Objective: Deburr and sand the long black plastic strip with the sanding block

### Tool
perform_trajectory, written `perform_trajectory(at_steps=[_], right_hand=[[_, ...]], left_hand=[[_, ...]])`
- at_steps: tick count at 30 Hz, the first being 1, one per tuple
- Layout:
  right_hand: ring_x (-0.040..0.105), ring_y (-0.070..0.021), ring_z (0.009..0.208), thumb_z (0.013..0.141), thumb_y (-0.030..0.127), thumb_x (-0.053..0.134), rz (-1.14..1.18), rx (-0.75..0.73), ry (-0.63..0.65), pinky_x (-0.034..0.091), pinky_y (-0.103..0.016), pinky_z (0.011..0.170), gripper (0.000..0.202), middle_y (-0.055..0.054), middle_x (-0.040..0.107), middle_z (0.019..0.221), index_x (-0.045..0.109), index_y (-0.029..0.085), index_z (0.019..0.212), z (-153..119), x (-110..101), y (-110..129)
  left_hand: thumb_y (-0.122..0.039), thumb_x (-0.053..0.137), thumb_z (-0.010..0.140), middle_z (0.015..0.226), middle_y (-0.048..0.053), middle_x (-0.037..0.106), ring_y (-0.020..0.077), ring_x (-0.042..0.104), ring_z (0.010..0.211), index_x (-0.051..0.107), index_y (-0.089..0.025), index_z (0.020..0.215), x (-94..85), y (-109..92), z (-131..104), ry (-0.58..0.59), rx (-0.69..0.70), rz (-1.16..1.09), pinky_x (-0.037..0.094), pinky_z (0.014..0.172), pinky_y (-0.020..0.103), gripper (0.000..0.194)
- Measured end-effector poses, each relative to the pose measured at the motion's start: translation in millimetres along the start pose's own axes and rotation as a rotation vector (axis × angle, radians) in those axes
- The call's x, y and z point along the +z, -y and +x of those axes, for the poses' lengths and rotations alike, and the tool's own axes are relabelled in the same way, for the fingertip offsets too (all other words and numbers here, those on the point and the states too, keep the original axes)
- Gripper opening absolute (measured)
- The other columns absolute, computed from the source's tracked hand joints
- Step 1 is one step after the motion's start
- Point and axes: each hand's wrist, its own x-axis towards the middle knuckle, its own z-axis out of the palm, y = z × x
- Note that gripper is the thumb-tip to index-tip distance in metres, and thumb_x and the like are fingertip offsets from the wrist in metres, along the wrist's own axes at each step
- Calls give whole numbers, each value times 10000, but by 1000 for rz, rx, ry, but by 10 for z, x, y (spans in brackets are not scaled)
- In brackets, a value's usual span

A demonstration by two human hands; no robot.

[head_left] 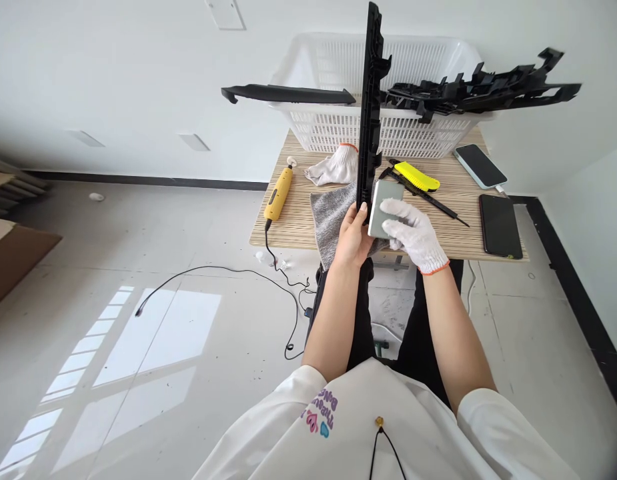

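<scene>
My bare left hand (355, 235) is closed around the lower end of a long black plastic trim strip (371, 107), which stands upright in front of me. In a white knit glove with an orange cuff, my right hand (413, 233) grips a flat grey-green block with a pale edge, perhaps a sanding pad (387, 203). The block is beside the strip's lower end; whether they touch is hard to tell. Under my left hand a grey cloth (333, 217) hangs over the table's front edge. A second white glove (335, 165) lies behind the cloth.
On the wood-grain table (301, 230) lie a yellow rotary tool (279, 195), a yellow-handled utility knife (417, 176), a black caliper (441, 205) and two phones, one pale-cased (481, 167), one black (501, 225). Behind, a white basket (328, 130) holds more black trim pieces (473, 93). A cable (228, 268) crosses the floor.
</scene>
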Motion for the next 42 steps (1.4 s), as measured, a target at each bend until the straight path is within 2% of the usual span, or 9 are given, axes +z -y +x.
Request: perform_trajectory(at_steps=[5,7,11,22,25,29,31,38,42], right_hand=[[478,-32,507,716,281,757,-9,28,37,422,-196,404,401,9,700,992,700,252,1112,-12,3,1],[486,-36,524,728,288,746,14,31,1,429,-193,418,416,12,698,991,691,266,1140,-24,8,11],[506,-43,562,713,281,762,7,56,0,428,-190,428,385,7,691,1023,710,265,1094,-44,25,32],[485,-28,497,754,309,734,65,38,-39,424,-191,437,402,39,681,878,686,295,1153,-26,25,37],[510,-37,513,750,312,733,45,71,5,436,-197,446,383,28,686,900,696,278,1130,-37,29,43],[514,-42,495,784,328,681,50,43,-49,383,-182,415,403,41,672,836,658,295,1185,-51,35,42],[507,-39,485,767,313,691,23,68,-21,391,-185,416,396,39,676,845,666,285,1161,-58,36,40],[492,-42,456,746,310,708,24,118,22,412,-191,408,364,50,650,764,691,276,1107,-71,24,34],[521,-47,493,727,353,721,118,118,-86,387,-169,405,374,43,668,785,692,276,1091,-66,48,33]], left_hand=[[-255,640,893,888,-3,690,106,655,774,661,-205,943,0,5,-5,-1,3,-23,520,708,212,74],[-243,632,898,903,-5,691,106,653,769,661,-207,937,4,4,-8,17,12,-32,523,696,216,61],[-248,637,896,901,6,696,117,660,781,667,-207,935,11,2,-6,11,5,-40,527,700,226,64],[-272,636,900,982,19,690,159,673,926,661,-213,968,19,-5,-11,-2,-2,-7,536,811,283,93],[-250,626,904,947,17,690,141,671,885,661,-201,968,27,-13,-19,-15,-7,-23,525,799,263,87],[-254,626,903,976,23,704,151,676,912,658,-207,964,19,-10,-13,-11,-10,-26,532,805,274,84],[-263,626,903,957,19,707,155,678,917,663,-213,963,9,-2,-6,-25,-10,-3,530,785,261,86],[-258,673,866,874,-1,715,116,671,776,671,-203,964,19,12,7,-17,-9,-48,519,722,225,113],[-293,724,824,896,18,723,120,669,742,688,-178,938,19,26,37,31,-27,-70,511,721,241,166]])
